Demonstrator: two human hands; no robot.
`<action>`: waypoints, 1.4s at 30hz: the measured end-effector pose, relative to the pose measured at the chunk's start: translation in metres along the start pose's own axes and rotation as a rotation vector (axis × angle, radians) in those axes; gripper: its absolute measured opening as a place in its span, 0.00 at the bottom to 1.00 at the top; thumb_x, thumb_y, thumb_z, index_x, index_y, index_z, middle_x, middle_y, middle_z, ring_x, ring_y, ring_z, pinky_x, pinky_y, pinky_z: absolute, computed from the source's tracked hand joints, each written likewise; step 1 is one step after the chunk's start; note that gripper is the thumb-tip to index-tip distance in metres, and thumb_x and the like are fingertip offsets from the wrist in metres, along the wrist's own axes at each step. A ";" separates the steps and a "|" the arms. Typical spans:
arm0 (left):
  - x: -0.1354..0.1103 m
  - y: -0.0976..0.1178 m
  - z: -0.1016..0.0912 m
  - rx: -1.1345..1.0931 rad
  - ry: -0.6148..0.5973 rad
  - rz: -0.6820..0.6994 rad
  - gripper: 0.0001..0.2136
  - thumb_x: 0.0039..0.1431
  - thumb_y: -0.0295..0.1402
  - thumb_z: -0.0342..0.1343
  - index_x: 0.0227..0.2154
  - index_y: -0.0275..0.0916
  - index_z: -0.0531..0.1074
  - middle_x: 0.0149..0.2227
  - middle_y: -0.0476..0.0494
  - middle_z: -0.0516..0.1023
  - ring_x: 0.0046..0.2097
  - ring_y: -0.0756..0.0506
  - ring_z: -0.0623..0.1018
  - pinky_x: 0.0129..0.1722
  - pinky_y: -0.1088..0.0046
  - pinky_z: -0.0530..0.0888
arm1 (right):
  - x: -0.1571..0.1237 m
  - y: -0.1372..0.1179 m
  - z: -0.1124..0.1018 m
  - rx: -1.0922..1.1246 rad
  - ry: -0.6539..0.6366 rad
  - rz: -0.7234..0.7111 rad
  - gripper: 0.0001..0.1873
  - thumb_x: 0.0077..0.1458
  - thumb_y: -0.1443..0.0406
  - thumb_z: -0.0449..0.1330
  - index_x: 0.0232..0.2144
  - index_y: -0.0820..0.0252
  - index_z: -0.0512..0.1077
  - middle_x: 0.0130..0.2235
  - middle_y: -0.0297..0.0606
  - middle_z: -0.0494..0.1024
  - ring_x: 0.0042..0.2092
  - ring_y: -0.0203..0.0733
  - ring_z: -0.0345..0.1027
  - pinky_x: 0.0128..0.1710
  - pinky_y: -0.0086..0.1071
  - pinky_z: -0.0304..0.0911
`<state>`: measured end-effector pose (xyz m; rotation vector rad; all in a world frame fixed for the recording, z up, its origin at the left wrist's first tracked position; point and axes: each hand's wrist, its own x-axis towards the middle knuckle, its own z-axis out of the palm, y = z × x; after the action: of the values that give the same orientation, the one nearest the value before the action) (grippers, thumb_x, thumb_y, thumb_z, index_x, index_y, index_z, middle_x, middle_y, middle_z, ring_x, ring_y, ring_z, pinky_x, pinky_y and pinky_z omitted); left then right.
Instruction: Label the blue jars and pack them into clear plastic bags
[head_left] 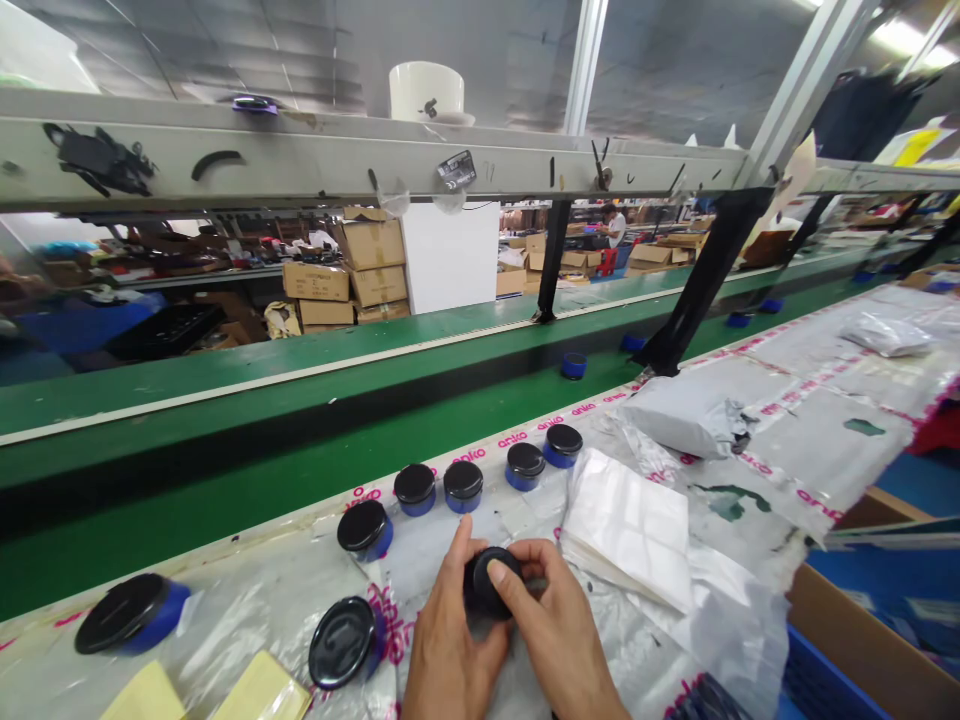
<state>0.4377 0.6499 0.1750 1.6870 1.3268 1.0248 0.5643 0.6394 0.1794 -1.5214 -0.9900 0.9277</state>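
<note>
A small round jar with a black lid point(489, 590) is held between both hands above the plastic-covered bench. My left hand point(452, 630) wraps its left side, with the fingers closed round it. From the right, my right hand point(553, 625) grips it, the thumb lying on the black top. Beyond the hands, several blue jars with black lids stand along the bench edge, among them one jar point(463, 484) straight ahead. Another jar point(343, 640) sits left of my left hand. To the right of my hands lies a stack of white bags point(626, 520).
A green conveyor belt point(300, 450) runs past the bench, carrying blue jars point(574, 366). Yellow pads point(262, 688) lie at the lower left. A dark upright post point(697, 285) rises beside the belt. Cardboard boxes point(862, 630) stand at the lower right. A person point(615, 226) sits far back.
</note>
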 end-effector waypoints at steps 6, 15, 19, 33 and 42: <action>0.004 0.002 -0.004 -0.039 -0.052 -0.037 0.40 0.53 0.25 0.56 0.69 0.45 0.51 0.60 0.42 0.73 0.60 0.40 0.74 0.61 0.59 0.69 | -0.007 0.000 -0.004 -0.079 0.090 -0.212 0.18 0.64 0.52 0.54 0.43 0.57 0.76 0.45 0.43 0.80 0.44 0.49 0.75 0.42 0.38 0.71; 0.007 -0.003 -0.010 -0.090 -0.137 -0.012 0.40 0.55 0.27 0.56 0.69 0.45 0.48 0.61 0.40 0.71 0.59 0.40 0.74 0.61 0.60 0.69 | -0.024 0.017 -0.001 -0.664 0.209 -0.750 0.19 0.62 0.60 0.57 0.53 0.50 0.77 0.61 0.44 0.72 0.60 0.63 0.63 0.58 0.58 0.59; 0.008 0.002 -0.012 -0.101 -0.140 -0.007 0.40 0.55 0.29 0.59 0.69 0.45 0.49 0.60 0.39 0.73 0.57 0.39 0.76 0.58 0.60 0.71 | -0.023 0.014 -0.003 -0.598 0.272 -0.716 0.18 0.62 0.60 0.57 0.53 0.52 0.77 0.63 0.46 0.69 0.61 0.63 0.62 0.59 0.59 0.58; -0.012 0.038 -0.050 -0.069 -0.201 0.152 0.16 0.56 0.33 0.57 0.47 0.51 0.80 0.67 0.44 0.64 0.64 0.35 0.69 0.64 0.54 0.66 | 0.004 -0.059 -0.027 0.194 -0.380 -0.141 0.12 0.54 0.56 0.64 0.37 0.56 0.79 0.43 0.40 0.80 0.45 0.49 0.73 0.45 0.36 0.69; -0.020 0.042 -0.058 -0.103 -0.232 0.133 0.26 0.69 0.52 0.41 0.44 0.44 0.81 0.67 0.45 0.65 0.65 0.36 0.68 0.63 0.57 0.67 | -0.005 -0.082 -0.017 0.230 -0.662 0.068 0.13 0.49 0.57 0.67 0.24 0.59 0.73 0.28 0.32 0.73 0.33 0.39 0.65 0.37 0.30 0.60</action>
<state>0.3987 0.6268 0.2338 1.7738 1.0087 0.9235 0.5683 0.6379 0.2628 -1.0689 -1.2389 1.5918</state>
